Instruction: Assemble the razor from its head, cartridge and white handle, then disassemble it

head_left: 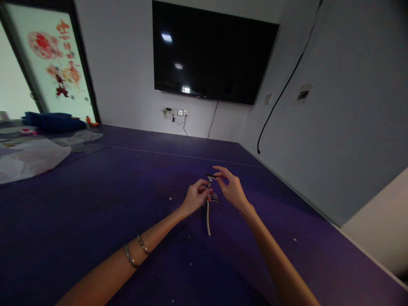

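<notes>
Just right of the middle of the view, my left hand (196,196) pinches the stem of a small T-shaped black and silver piece (210,179). Its exact kind is too small to tell. My right hand (232,186) has thumb and fingers bent at the right end of the dark crossbar and seems to grip it. Below the hands, a small dark patterned block (213,197) sits on the purple surface, partly hidden by my left fingers. From beside it a pale cord-like strip (208,221) runs toward me.
The purple surface (134,199) carries small light specks. Clear plastic sheeting (41,155) and a dark blue cloth bundle (54,122) lie at the far left. A television (213,51) hangs on the back wall above sockets (180,112). A black cable (287,85) dangles along the right wall.
</notes>
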### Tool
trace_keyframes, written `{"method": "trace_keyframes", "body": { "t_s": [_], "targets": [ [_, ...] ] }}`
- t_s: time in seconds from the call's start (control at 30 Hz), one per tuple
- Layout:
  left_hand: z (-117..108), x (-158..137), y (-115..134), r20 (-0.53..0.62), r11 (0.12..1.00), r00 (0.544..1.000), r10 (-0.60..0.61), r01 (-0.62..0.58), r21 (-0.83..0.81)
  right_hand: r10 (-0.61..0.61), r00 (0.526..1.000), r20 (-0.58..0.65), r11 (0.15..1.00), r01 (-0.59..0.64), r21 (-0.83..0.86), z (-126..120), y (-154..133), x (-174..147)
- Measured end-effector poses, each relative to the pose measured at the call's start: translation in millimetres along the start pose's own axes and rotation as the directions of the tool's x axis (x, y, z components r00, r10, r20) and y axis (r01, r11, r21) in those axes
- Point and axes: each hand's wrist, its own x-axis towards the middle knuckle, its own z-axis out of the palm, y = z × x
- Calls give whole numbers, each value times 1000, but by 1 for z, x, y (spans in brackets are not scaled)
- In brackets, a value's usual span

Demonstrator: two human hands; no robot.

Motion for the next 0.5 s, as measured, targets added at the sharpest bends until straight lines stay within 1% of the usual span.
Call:
{"method": "trace_keyframes", "body": {
  "t_s": [0.17,0.5],
  "targets": [
    [1,0,2,-8,1000,1000,-2,2,10,-26,1000,2,1000,26,-17,-1,0,0],
    [1,0,2,-27,999,1000,-10,11,32,-19,1000,11,1000,19,-9,-1,1,-1]
  ]
}}
